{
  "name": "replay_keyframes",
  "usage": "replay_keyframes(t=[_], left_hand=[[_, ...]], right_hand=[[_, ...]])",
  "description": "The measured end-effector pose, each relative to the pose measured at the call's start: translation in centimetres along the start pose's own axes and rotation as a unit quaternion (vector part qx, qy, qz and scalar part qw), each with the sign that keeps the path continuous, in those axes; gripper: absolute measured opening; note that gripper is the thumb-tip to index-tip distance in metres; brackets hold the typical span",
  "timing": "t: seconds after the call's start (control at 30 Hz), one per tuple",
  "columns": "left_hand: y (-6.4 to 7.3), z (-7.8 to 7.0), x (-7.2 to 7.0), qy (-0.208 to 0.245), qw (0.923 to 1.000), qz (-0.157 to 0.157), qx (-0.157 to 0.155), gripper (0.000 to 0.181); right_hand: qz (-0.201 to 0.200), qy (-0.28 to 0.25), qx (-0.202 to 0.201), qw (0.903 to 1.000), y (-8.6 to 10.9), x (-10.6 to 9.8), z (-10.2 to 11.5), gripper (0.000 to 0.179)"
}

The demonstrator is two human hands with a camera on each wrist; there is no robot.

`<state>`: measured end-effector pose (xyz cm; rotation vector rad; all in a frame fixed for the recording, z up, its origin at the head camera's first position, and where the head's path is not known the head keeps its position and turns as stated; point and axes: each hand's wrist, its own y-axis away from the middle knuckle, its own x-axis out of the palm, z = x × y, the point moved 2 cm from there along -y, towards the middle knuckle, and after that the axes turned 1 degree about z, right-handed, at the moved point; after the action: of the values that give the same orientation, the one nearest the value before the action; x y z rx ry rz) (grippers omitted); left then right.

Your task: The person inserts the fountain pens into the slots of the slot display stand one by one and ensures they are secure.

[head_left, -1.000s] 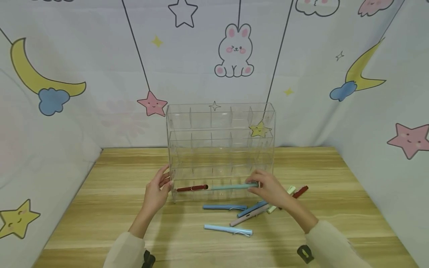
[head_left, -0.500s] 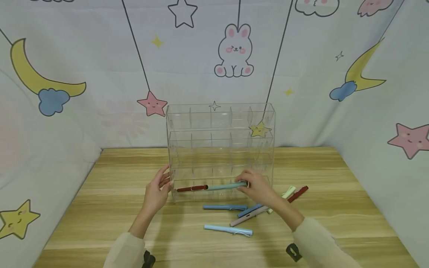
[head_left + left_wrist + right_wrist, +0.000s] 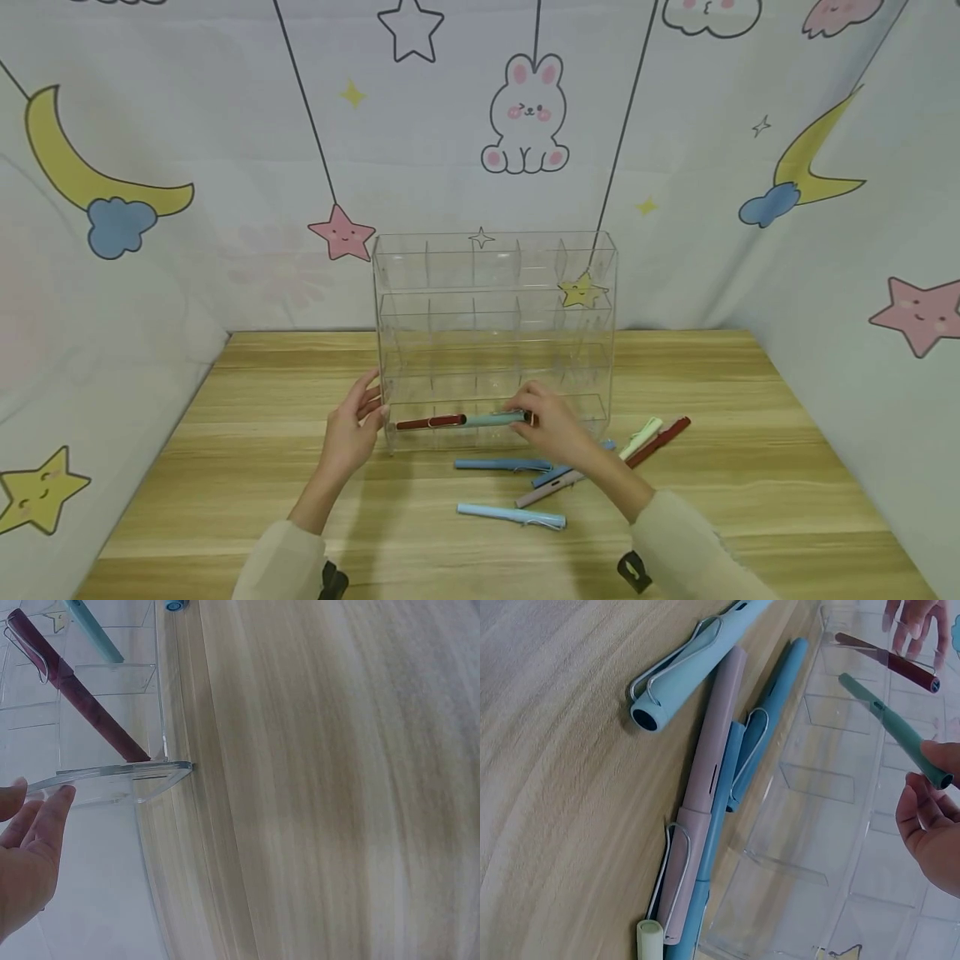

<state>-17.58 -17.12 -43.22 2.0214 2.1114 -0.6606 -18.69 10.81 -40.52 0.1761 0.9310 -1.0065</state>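
A clear acrylic rack (image 3: 495, 317) with tiered compartments stands upright on the table. My left hand (image 3: 355, 427) rests its fingertips against the outside of the rack's left side panel. My right hand (image 3: 551, 425) pinches a teal fountain pen (image 3: 491, 419) by its capped end, between thumb and fingers, at the lowest tier. The pen points left, its far end overlapping the cap of a dark red pen (image 3: 431, 422) in the head view. That red pen leans in the lowest tier's left part, as the left wrist view shows from the side.
In front of the rack lie a blue pen (image 3: 502, 464), a light blue pen (image 3: 512, 516) and a mauve pen (image 3: 551, 487) over another blue pen (image 3: 716, 847). A pale green pen (image 3: 642, 435) and a second dark red pen (image 3: 660, 442) lie to the right. Printed cloth (image 3: 435, 192) hangs behind.
My right hand has slid left along the rack's front with the teal pen, which now shows shorter beside the red one. My left hand has kept its place.
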Motion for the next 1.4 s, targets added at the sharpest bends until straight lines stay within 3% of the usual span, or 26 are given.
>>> replay_keyframes(t=[0.2,0.47,0.77,1.03,1.4], left_hand=[[0.1,0.0,0.0,0.004,1.0000,0.001,0.001,0.053],[0.1,-0.1,0.0,0.005,1.0000,0.003,-0.001,0.053],[0.2,-0.2,0.1,0.000,1.0000,0.004,0.001,0.053],[0.1,0.0,0.0,-0.002,1.0000,0.002,0.000,0.054],[0.0,0.2,0.0,-0.006,0.9999,-0.003,0.009,0.054]], right_hand=[[0.011,-0.024,0.010,0.9996,-0.2,0.5,0.1,0.021],[-0.012,-0.022,-0.013,0.9996,-0.5,1.1,0.5,0.020],[-0.017,-0.024,-0.011,0.9995,-0.3,1.4,0.4,0.021],[-0.011,-0.050,0.027,0.9983,0.0,0.6,0.1,0.025],[-0.012,-0.030,0.058,0.9978,0.2,0.3,-0.4,0.014]])
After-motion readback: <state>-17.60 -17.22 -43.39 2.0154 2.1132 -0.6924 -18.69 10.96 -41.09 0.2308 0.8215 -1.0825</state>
